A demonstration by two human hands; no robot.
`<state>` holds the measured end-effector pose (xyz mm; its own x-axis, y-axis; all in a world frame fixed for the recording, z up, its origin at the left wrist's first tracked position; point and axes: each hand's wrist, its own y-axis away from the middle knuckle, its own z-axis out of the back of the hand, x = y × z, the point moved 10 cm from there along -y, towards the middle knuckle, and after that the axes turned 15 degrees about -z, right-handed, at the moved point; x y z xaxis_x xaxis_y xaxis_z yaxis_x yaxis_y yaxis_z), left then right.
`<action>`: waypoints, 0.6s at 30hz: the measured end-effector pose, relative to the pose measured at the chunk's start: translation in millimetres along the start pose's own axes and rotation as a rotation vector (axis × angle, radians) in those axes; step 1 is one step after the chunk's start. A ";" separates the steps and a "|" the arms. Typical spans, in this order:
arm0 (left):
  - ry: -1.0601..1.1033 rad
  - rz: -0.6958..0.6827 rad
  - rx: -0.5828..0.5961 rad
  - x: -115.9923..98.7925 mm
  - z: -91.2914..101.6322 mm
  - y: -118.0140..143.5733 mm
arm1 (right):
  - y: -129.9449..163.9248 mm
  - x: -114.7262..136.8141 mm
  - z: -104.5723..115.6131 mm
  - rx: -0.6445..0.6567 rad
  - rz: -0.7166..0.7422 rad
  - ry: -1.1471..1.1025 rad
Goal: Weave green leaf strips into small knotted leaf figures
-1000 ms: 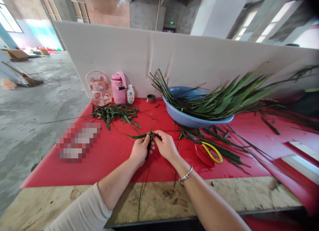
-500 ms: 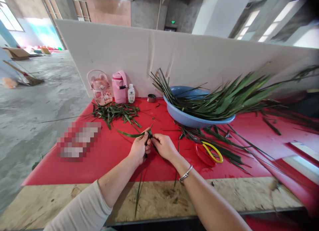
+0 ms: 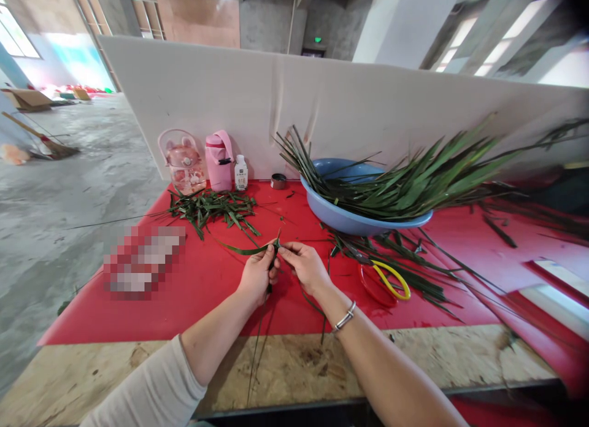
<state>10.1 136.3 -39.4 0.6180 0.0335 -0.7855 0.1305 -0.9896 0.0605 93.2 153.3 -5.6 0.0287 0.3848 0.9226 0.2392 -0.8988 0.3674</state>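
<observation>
My left hand (image 3: pixel 258 269) is closed around a small bundle of folded green leaf strips (image 3: pixel 276 245), held above the red table cover. One long leaf strip (image 3: pixel 243 251) curves out leftward from that grip, and thin ends hang down toward the table's front. On the other side, my right hand (image 3: pixel 305 266) pinches at the bundle's right edge with thumb and forefinger, and a strip trails below it. What exactly lies between those fingertips is too small to make out clearly.
A blue basin (image 3: pixel 368 226) full of long leaves (image 3: pixel 414 184) stands at the back right. Scissors with a yellow handle (image 3: pixel 393 280) lie before it. Cut leaf pieces (image 3: pixel 209 207) are heaped at left, near a pink bottle (image 3: pixel 218 166), a clear pink jug (image 3: pixel 186 166) and a small tin (image 3: pixel 278 181).
My right hand has shifted slightly, its fingers straighter at the bundle's edge, and a strip now loops under it. My left hand keeps its grip in nearly the same place.
</observation>
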 end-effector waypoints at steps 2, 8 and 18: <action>0.042 0.021 0.018 0.2 -3.6 1.2 | -3.2 -8.5 -0.4 0.025 -0.075 -0.083; 0.056 0.029 0.056 -1.5 -8.6 2.2 | -6.4 -16.4 -4.2 0.034 -0.113 -0.183; 0.001 -0.002 0.034 -3.5 -4.3 0.3 | 15.1 23.6 -9.8 -0.102 0.341 0.424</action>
<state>11.4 136.5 -34.0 0.6188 0.0361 -0.7847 0.1057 -0.9937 0.0376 88.0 146.7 22.9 -0.3100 -0.0310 0.9502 0.1891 -0.9815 0.0297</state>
